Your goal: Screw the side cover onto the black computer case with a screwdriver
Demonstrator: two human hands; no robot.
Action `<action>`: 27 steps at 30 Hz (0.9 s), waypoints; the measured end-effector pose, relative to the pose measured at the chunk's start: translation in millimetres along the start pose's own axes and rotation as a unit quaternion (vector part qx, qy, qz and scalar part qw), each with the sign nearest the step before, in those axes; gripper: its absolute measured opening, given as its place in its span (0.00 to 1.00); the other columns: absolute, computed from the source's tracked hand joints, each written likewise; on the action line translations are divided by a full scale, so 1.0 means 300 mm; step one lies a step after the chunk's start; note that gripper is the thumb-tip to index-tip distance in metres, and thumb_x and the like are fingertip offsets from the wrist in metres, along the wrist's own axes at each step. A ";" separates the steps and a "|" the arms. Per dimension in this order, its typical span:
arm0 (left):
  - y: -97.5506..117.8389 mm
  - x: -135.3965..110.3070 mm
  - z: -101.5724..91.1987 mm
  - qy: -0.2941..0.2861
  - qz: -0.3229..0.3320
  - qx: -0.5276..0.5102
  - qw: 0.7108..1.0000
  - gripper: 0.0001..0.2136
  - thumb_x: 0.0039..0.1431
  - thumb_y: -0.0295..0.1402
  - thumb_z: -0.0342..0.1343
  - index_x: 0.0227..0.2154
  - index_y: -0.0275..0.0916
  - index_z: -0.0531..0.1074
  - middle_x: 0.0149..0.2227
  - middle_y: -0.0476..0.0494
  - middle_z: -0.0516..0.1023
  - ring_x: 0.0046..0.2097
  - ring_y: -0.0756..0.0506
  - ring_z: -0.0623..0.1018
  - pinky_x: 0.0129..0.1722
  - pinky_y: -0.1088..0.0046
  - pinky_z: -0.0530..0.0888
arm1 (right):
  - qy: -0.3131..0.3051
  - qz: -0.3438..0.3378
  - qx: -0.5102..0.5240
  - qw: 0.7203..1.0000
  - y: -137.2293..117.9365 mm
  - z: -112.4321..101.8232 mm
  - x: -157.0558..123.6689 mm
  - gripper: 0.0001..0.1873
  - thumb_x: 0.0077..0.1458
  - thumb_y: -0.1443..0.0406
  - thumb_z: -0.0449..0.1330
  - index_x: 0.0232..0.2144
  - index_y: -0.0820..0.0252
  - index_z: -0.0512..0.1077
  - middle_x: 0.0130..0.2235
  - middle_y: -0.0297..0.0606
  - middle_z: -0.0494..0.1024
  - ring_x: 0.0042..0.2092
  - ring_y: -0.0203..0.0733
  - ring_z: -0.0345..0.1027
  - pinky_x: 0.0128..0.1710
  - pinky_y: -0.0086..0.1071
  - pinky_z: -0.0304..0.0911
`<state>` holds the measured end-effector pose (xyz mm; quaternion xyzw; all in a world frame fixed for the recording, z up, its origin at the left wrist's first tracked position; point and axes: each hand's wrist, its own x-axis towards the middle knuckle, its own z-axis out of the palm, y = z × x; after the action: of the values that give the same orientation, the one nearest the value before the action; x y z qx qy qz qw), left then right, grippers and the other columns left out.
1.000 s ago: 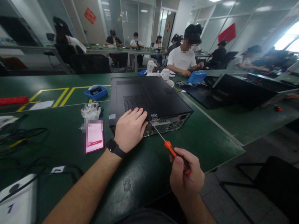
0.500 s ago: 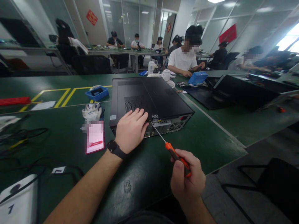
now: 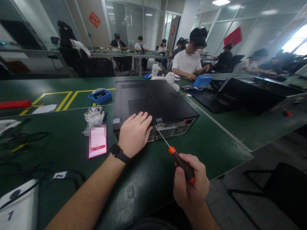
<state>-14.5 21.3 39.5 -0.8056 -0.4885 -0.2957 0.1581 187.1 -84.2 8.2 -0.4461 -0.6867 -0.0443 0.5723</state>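
Observation:
A black computer case [image 3: 153, 97] lies on its side on the green table, its rear panel facing me. My left hand [image 3: 135, 129] rests flat on the near left part of the case, fingers stretched out over the top cover. In my right hand [image 3: 192, 180] is a screwdriver [image 3: 181, 164] with an orange and dark grip, my fingers wrapped round the handle. Its thin shaft points up and left, and the tip meets the upper edge of the rear panel beside my left thumb. Any screw at the tip is too small to make out.
Left of the case are a phone [image 3: 98, 142], gloves [image 3: 94, 115] and a blue bin [image 3: 100, 96]. Cables [image 3: 31, 135] lie at far left. Another opened black case [image 3: 254, 95] stands to the right. A co-worker [image 3: 188, 60] sits across the table.
The screwdriver handle has turned in my right hand, showing more of its dark side. My right hand has shifted slightly left; my left hand stays on the case.

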 end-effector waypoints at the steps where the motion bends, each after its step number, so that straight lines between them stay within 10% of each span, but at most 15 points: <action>1: 0.000 0.000 -0.001 0.000 0.001 0.001 1.000 0.16 0.69 0.31 0.54 0.56 0.35 0.74 0.61 0.35 0.78 0.63 0.35 0.77 0.63 0.51 0.73 | 0.003 -0.011 0.003 1.000 -0.001 0.001 0.005 0.16 0.59 0.69 0.59 0.50 0.59 0.71 0.40 0.41 0.80 0.38 0.43 0.78 0.37 0.38 0.77; 27: 0.000 0.000 0.001 -0.001 0.002 0.005 1.000 0.16 0.69 0.31 0.54 0.56 0.35 0.74 0.61 0.35 0.77 0.62 0.35 0.77 0.64 0.52 0.73 | 0.021 0.009 0.006 1.000 0.013 0.012 -0.019 0.15 0.62 0.68 0.58 0.51 0.60 0.72 0.38 0.40 0.81 0.35 0.42 0.78 0.33 0.35 0.75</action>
<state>-14.4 21.6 39.3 -0.8061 -0.4882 -0.2923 0.1625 186.6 -82.9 0.6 -0.4475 -0.6711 -0.0440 0.5895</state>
